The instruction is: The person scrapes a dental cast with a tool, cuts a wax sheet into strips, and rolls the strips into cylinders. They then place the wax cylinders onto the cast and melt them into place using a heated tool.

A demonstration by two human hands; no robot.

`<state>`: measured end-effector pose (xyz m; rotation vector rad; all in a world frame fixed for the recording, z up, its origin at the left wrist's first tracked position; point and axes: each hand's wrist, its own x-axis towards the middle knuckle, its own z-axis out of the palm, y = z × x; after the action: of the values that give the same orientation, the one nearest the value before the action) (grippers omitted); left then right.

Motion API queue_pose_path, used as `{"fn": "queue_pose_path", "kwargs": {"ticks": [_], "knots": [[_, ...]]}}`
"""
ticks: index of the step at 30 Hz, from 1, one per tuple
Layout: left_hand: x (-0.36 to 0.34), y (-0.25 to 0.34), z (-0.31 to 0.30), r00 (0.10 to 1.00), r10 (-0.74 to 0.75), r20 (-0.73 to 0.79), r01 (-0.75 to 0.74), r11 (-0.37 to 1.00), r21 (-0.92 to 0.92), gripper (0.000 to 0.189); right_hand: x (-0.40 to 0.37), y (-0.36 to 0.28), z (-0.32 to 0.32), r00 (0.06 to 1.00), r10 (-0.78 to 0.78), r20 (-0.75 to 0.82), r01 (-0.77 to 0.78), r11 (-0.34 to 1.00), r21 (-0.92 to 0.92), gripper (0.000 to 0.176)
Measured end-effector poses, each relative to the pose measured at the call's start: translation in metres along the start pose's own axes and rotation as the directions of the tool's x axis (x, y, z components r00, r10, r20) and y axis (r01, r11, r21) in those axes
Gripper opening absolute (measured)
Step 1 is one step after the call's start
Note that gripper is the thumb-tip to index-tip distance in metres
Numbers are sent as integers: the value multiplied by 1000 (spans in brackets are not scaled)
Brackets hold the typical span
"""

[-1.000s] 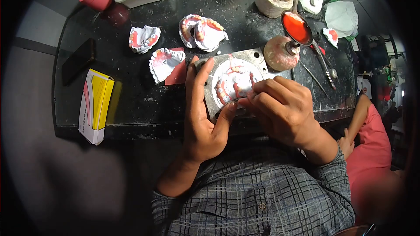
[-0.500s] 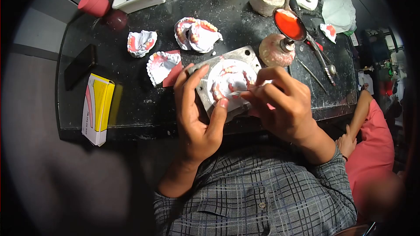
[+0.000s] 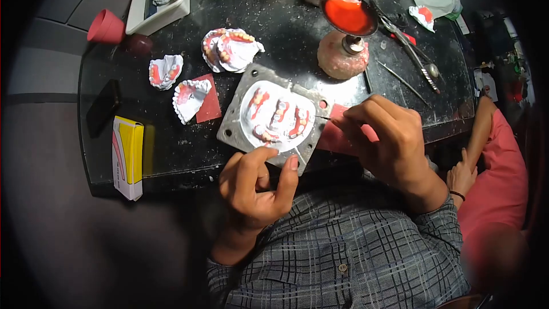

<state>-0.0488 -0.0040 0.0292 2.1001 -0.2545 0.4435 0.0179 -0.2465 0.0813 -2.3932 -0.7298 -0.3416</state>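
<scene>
A square metal dental flask lies on the table's near edge, filled with white plaster in which several pink wax pieces with teeth are set. At its near rim is my left hand, thumb and fingers apart, fingertips right at the flask's lower corner. My right hand pinches a thin dark-tipped hand tool, its tip at the flask's right side. Most of the tool is hidden by the fingers. Beneath that hand lies a pink wax sheet.
Plaster dental casts stand beyond the flask, one beside a red wax square. A pan of red molten wax sits over a burner. A yellow box, phone and red cup are left. Another person's arm is right.
My left hand has let go of the flask's left side and drawn back to its near edge. The flask now lies flatter and turned. My right hand has moved slightly right, off the plaster.
</scene>
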Motion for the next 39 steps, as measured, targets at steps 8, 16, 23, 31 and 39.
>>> {"fn": "queue_pose_path", "kwargs": {"ticks": [8,16,23,31,39], "knots": [[26,-5,6,979,196,-55,-164,919,358,73,15,13,13,995,8,101,-14,998,58,10],[30,-12,9,987,146,66,-159,855,493,98,23,16,16,998,1,57,-8,992,126,27],[30,-15,8,988,124,93,-154,853,499,100,26,16,16,992,44,120,-65,982,179,30],[36,-21,3,980,162,114,-197,854,482,101,31,12,8,987,19,158,-35,994,102,25],[35,-25,3,980,172,101,-200,857,474,101,33,14,7,976,-19,218,-9,992,127,25]]}}
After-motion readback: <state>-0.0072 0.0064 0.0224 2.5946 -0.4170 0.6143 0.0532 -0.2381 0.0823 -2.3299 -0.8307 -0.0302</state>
